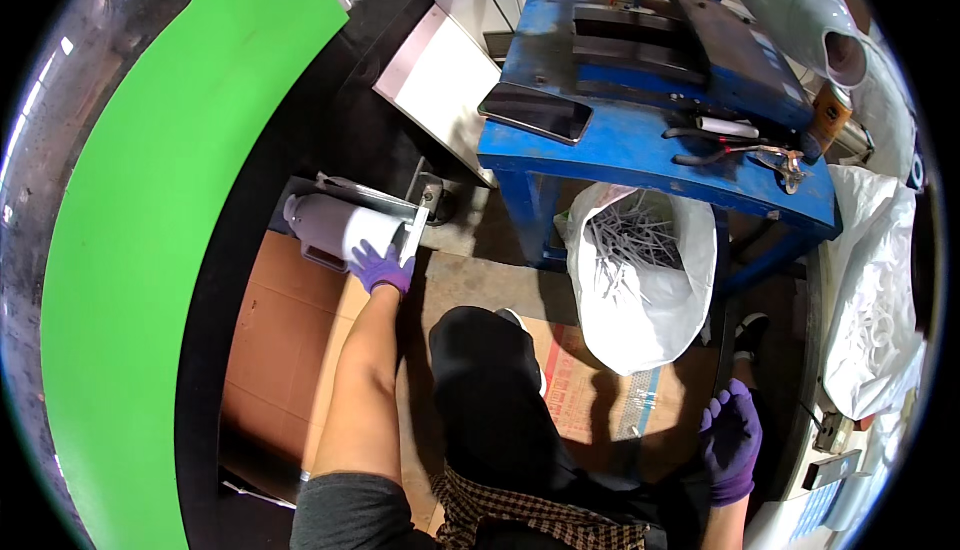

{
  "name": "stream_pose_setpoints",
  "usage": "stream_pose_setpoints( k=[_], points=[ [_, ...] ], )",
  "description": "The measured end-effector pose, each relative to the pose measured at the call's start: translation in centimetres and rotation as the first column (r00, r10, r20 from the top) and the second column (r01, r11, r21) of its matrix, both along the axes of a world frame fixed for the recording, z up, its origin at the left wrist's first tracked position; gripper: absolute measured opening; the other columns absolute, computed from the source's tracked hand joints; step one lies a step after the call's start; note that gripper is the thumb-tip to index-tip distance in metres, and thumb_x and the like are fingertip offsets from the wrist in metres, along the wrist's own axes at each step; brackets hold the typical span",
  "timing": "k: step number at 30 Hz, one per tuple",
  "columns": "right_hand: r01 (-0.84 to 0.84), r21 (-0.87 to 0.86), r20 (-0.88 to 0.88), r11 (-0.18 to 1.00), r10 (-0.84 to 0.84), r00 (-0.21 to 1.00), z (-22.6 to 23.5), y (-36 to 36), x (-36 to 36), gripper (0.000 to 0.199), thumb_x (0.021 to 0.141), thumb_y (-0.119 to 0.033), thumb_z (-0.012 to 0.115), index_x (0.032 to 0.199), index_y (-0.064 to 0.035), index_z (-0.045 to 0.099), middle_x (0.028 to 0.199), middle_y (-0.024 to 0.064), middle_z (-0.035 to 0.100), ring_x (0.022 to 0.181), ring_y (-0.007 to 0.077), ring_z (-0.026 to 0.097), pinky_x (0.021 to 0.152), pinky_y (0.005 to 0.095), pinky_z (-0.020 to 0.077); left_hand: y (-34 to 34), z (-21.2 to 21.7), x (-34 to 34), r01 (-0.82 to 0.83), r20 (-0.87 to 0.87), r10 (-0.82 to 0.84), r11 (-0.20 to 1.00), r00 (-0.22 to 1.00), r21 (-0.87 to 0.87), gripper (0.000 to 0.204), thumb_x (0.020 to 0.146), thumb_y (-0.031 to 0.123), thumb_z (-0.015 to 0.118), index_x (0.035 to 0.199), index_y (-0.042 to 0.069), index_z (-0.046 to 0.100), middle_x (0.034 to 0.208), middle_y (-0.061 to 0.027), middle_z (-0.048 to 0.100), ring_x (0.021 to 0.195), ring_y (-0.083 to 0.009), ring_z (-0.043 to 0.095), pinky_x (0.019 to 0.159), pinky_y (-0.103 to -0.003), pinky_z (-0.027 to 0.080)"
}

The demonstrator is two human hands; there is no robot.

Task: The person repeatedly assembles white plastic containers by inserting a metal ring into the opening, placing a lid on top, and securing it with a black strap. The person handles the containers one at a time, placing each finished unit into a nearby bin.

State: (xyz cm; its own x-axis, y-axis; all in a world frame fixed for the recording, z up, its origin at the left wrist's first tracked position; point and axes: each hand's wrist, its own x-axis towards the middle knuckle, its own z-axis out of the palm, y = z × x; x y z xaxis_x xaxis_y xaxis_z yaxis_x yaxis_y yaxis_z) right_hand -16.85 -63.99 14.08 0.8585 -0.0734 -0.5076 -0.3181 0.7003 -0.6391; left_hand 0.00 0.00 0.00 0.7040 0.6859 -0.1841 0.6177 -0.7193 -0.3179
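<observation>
My left hand, in a purple glove, reaches forward with its fingers spread over the near end of a pale plastic jug-like container. The container lies on its side in a metal chute, with a loop like a handle along its lower edge. My left palm is hidden from above. At the lower right, my right hand, also gloved in purple, hangs beside my leg. Its fingers curl loosely with the tips apart, and nothing shows in them.
A white bag of thin plastic scraps stands under a blue metal bench. On the bench are a phone and pliers. Left lie an open cardboard box and a green machine panel. Another white bag stands right.
</observation>
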Motion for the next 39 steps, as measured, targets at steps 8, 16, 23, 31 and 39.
stream_pose_setpoints(
  k=[8, 16, 23, 31, 39],
  points=[
    [0.072, -0.099, 0.009, 0.993, -0.071, 0.997, 0.0, -1.8, -1.8, 0.022, 0.106, -0.026, 0.058, 0.123, -0.0173, 0.068, 0.098, -0.0047, 0.068, 0.087, 0.0124, 0.065, 0.077, 0.0271, 0.0548, 3.5, 0.2, -2.7, -0.384, 0.068, 0.415, 0.884, 0.907, -0.268, 0.104, 0.088, 0.086, 0.038, 0.163, 0.015, 0.032, 0.173, -0.0212, 0.003, 0.159, -0.0456, 0.001, 0.124, -0.059, 0.014],
    [0.010, -0.020, 0.050, 1.000, -0.009, 0.999, -1.4, -2.2, -2.2, 0.023, 0.106, -0.027, 0.057, 0.125, -0.0162, 0.066, 0.100, -0.0039, 0.067, 0.089, 0.0120, 0.065, 0.080, 0.0259, 0.0540, 16.7, 3.7, -5.9, -0.077, 0.693, 0.552, 0.804, 0.463, -0.589, 0.094, 0.089, 0.081, 0.035, 0.159, 0.018, 0.038, 0.157, -0.0259, 0.038, 0.140, -0.0391, 0.045, 0.117, -0.054, 0.031],
    [0.087, 0.043, 0.074, 0.995, -0.090, 0.993, -0.7, -0.9, -2.8, 0.024, 0.105, -0.023, 0.057, 0.123, -0.0093, 0.063, 0.097, -0.0003, 0.063, 0.086, 0.0133, 0.061, 0.077, 0.0262, 0.0515, 17.9, 7.4, -6.8, 0.491, 0.460, 0.873, 0.333, 0.162, -0.805, 0.066, 0.096, 0.049, 0.044, 0.143, 0.005, 0.053, 0.140, -0.0205, 0.056, 0.126, -0.0336, 0.058, 0.107, -0.047, 0.044],
    [0.123, 0.020, 0.144, 0.992, -0.124, 0.982, -0.9, -1.6, -5.3, 0.020, 0.104, -0.019, 0.058, 0.118, -0.0052, 0.062, 0.094, 0.0020, 0.060, 0.083, 0.0138, 0.059, 0.078, 0.0262, 0.0509, 5.3, 5.4, -21.8, 0.762, 0.284, 0.958, 0.218, -0.047, -0.610, 0.062, 0.091, 0.026, 0.042, 0.141, -0.009, 0.053, 0.144, -0.0246, 0.058, 0.128, -0.0422, 0.059, 0.111, -0.056, 0.046],
    [0.029, -0.773, 0.517, 0.634, 0.602, 0.609, 8.4, 4.8, -5.3, 0.077, 0.084, -0.019, 0.082, 0.148, 0.0029, 0.046, 0.131, 0.0165, 0.061, 0.123, 0.0286, 0.060, 0.105, 0.0383, 0.0466, -4.8, 11.4, -28.3, 0.924, 0.089, 0.978, -0.145, 0.187, -0.354, 0.067, 0.079, 0.026, 0.048, 0.141, -0.001, 0.056, 0.149, -0.0201, 0.055, 0.137, -0.0397, 0.052, 0.118, -0.053, 0.038]
  ],
)
